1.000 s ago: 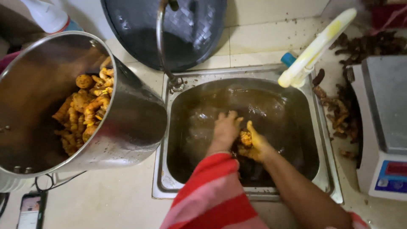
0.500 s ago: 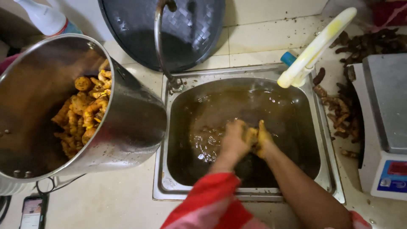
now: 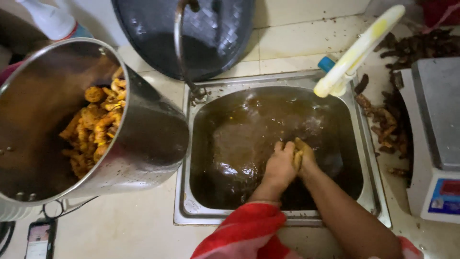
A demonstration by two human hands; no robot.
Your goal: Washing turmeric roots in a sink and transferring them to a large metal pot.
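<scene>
Both of my hands are down in a steel sink full of muddy brown water. My left hand and my right hand press together around a yellow-orange root piece at the water's surface. Red sleeves cover my upper arms. To the left, a big steel pot leans on its side, with several washed orange-yellow root pieces inside it.
A curved tap rises at the sink's back left before a dark round pan. Unwashed brown roots lie right of the sink beside a white scale. A white-yellow handled tool juts over the sink. A phone lies bottom left.
My hands have come together from slightly apart and now rub the root piece between them, shifted a little right in the sink. The water ripples around them.
</scene>
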